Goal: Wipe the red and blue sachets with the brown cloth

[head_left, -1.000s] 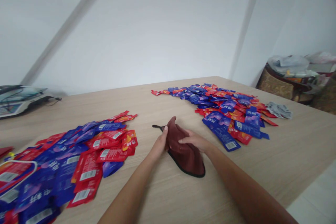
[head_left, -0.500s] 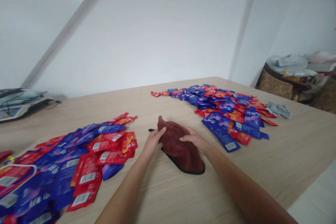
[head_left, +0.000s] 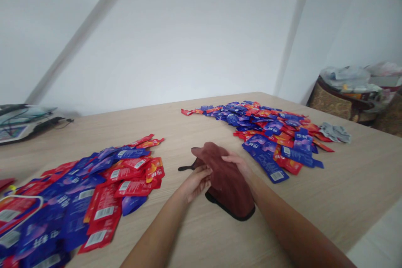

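I have two bare arms reaching forward, the left forearm [head_left: 160,228] and the right forearm [head_left: 292,220] slanting inward so the hands come near each other without touching. My left hand [head_left: 195,182] sits a little nearer to me than the other, its fingers bent in a loose curl with the tips toward the right hand. My right hand [head_left: 241,166] angles in toward the left, thumb laid out on top and pointing across; I can't see its remaining fingers. Both wrists look nearly straight.
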Demonstrator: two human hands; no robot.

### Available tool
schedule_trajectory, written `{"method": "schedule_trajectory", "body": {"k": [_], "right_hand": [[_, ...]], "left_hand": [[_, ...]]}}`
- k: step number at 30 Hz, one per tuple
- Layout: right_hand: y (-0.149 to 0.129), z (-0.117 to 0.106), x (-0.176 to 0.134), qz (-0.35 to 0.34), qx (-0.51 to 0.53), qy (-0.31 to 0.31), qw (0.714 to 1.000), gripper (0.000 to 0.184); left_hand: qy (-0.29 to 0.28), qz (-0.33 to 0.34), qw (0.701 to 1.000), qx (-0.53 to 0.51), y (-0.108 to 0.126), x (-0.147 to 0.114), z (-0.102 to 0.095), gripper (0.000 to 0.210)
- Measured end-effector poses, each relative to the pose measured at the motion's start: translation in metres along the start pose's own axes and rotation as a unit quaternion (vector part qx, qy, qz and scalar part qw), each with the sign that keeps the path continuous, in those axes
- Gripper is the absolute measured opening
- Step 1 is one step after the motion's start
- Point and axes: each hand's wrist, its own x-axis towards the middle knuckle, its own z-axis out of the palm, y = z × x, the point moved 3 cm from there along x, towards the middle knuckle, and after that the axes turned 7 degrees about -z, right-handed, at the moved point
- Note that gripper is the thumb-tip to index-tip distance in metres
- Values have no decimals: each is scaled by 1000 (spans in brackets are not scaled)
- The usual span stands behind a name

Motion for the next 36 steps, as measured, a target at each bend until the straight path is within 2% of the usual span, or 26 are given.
{"method": "schedule_trajectory", "body": {"k": [2,6,10,12,15,17,19,21,23,27,32,36], "right_hand": [[-3,4,-4,-6,-9,-24,1000,42],[-6,7,-10,-13,9,-22,1000,47],[-6,10,-11,-19,24,11,999,37],[-8,9,-9,-28,15,35,999,37],[-14,-2,0,-37,6,47,998,33],[-19,-16,7,-63,3,62,996,26],[-23,-32,13,-102,2,89,991,21],[-26,-46,17,-130,11,114,985,24],[-28,-56,19,-143,22,124,982,30],[-33,-68,19,-152,22,131,979,41],[-37,-83,18,-142,32,185,972,55],[-35,-92,20,-138,33,199,970,57]], "left_hand": [[26,23,999,-9,0,3,1,19],[75,0,996,-47,-4,4,3,24],[38,-34,991,-122,-10,0,16,33],[53,-25,988,-144,-7,-3,19,30],[149,34,979,-133,12,-10,11,28],[187,71,973,-116,31,-16,3,29],[196,60,974,-97,48,-22,-3,27],[197,39,977,-75,62,-29,-7,26],[199,47,978,-48,75,-36,-9,27],[184,85,979,20,91,-45,-13,31],[265,166,949,48,101,-49,-32,50],[281,244,923,100,108,-49,-38,42]]}}
